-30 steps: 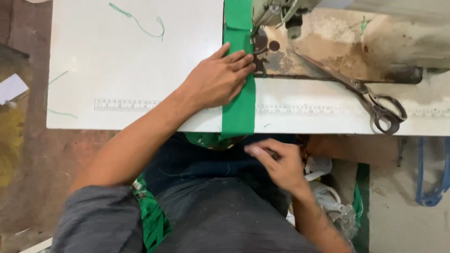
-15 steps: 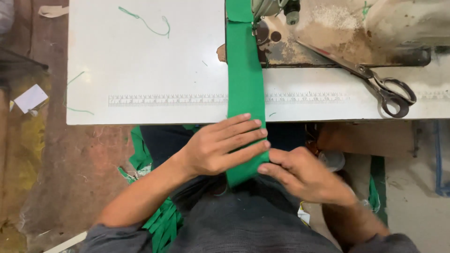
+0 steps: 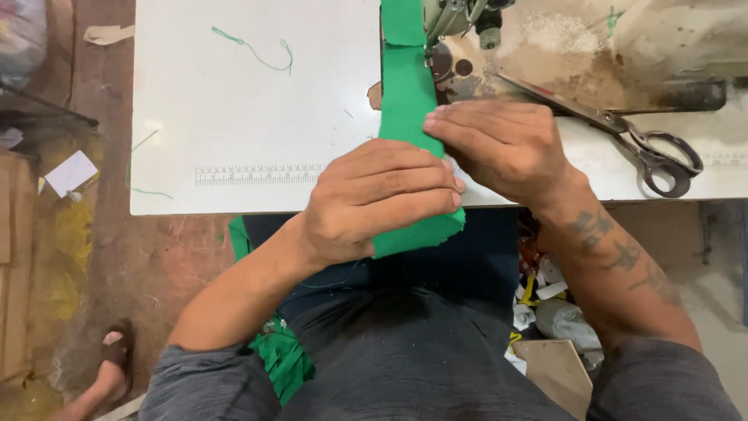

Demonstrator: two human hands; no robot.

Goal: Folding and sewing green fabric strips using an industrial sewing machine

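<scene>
Apparently green strip (image 3: 407, 93) under both fingers (image 3: 405, 183)

The fabric strip (image 3: 407, 86) is plain bright green. The desk (image 3: 234, 101) is white with a printed grey ruler scale. The scissors (image 3: 647, 148) are dark metal. Loose threads (image 3: 257, 48) are green. The sleeves (image 3: 210, 382) are grey.

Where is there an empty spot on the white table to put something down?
The widest bare patch of the white table lies left of the green fabric strip, between the loose green thread and the printed ruler. It is crowded on the right: left hand, right hand, sewing machine, scissors.
</scene>
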